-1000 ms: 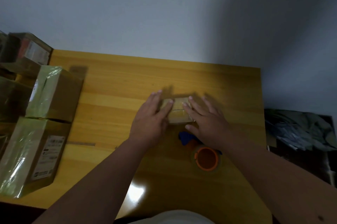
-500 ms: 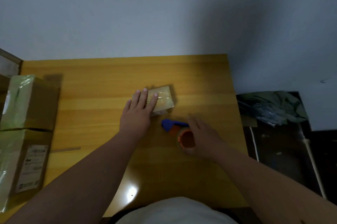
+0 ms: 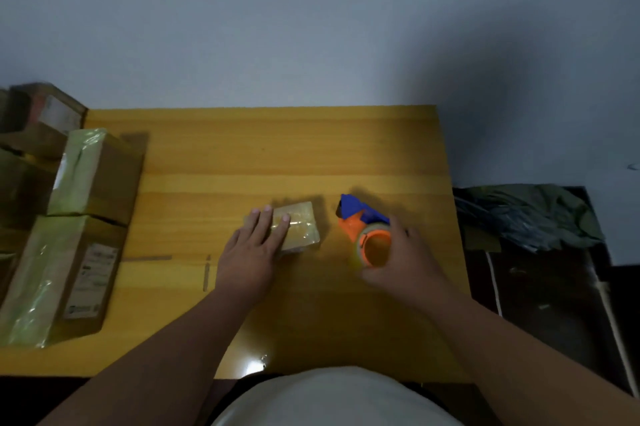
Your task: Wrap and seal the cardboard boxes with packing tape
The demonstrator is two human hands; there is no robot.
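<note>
A small flat cardboard box [image 3: 300,229], glossy with clear tape, lies near the middle of the yellow wooden table [image 3: 263,155]. My left hand [image 3: 250,254] rests flat on its left part with straight fingers. To the right, my right hand [image 3: 401,261] grips an orange and blue tape dispenser [image 3: 363,224] with a roll of clear tape on it. The dispenser's blue end points toward the box. A hand's width of table separates dispenser and box.
Two larger taped boxes, one [image 3: 95,176] behind the other [image 3: 62,282], stand along the table's left edge, with more cartons [image 3: 38,117] behind them. Right of the table, dark bags [image 3: 530,214] lie on a low dark surface. A grey wall lies behind.
My right hand left the small box, took hold of the tape dispenser and lifted it to the right. My left hand stayed on the box.
</note>
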